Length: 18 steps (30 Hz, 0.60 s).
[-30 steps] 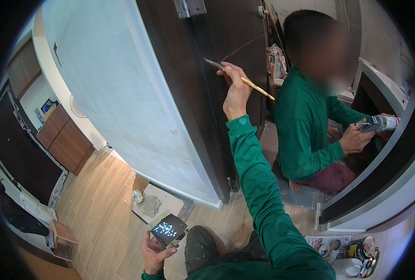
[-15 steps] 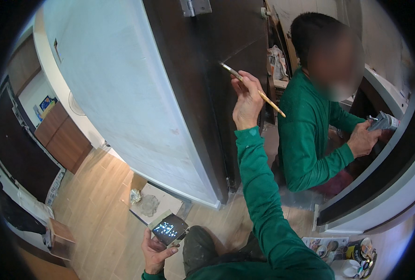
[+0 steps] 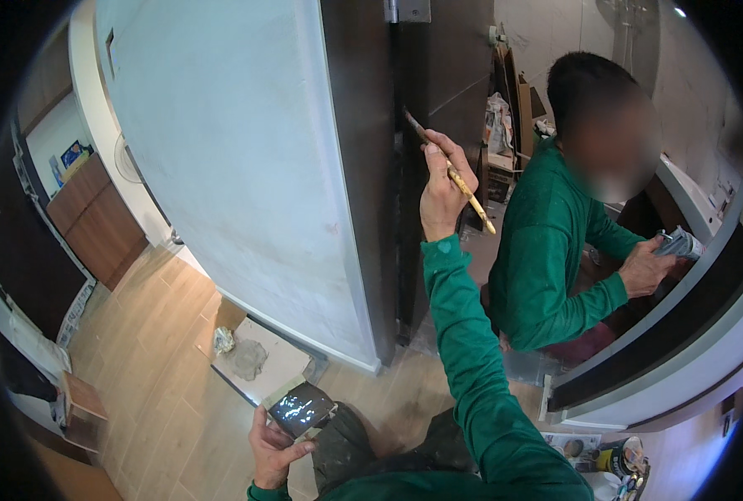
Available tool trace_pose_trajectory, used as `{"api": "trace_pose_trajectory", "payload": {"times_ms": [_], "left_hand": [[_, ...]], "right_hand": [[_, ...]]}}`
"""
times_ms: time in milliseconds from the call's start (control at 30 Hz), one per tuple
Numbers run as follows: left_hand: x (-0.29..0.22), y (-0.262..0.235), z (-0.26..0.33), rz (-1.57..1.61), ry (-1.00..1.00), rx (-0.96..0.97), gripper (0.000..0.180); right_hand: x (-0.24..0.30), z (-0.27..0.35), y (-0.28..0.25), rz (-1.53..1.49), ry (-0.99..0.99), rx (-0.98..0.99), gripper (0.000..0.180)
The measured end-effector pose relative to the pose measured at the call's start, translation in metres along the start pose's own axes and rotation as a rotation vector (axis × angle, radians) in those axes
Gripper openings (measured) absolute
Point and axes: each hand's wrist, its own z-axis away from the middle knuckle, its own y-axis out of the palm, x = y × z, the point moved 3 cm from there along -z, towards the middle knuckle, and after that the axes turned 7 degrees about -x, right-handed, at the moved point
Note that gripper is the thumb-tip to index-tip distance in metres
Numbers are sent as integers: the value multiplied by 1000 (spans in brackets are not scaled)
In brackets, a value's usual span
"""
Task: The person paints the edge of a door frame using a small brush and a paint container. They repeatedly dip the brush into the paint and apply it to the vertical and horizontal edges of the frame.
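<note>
Wooden brush [image 3: 471,197], pinched in my nearer right hand [image 3: 446,185], slants up-left toward the dark jamb [image 3: 365,184]; my left hand [image 3: 274,449] clasps a palette [image 3: 300,409].

The right hand [image 3: 448,188] covers part of the paintbrush [image 3: 473,203], and whether its tip touches the dark door frame [image 3: 361,175] beyond that hand cannot be told. Above the hand, the top edge cuts off a metal hinge [image 3: 410,10]. To its right, a co-worker's [image 3: 547,275] face is blurred. The left hand [image 3: 276,452] hides one corner of the tray [image 3: 286,389]; below that hand, its sleeve [image 3: 268,493] runs out of view.
</note>
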Motion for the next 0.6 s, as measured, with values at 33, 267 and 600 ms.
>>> {"api": "trace_pose_trajectory", "payload": {"times_ms": [33,267,600], "left_hand": [[-1,-2,-1,0,-4,2,97],[-2,-7,-4,11,-22,-9,97],[-1,-11,-2,-8,-74,-30,96]], "right_hand": [[0,0,0,18,-7,-7,18],[-1,0,4,74,-60,-2,18],[-5,-1,3,142,-66,-10,19]]}}
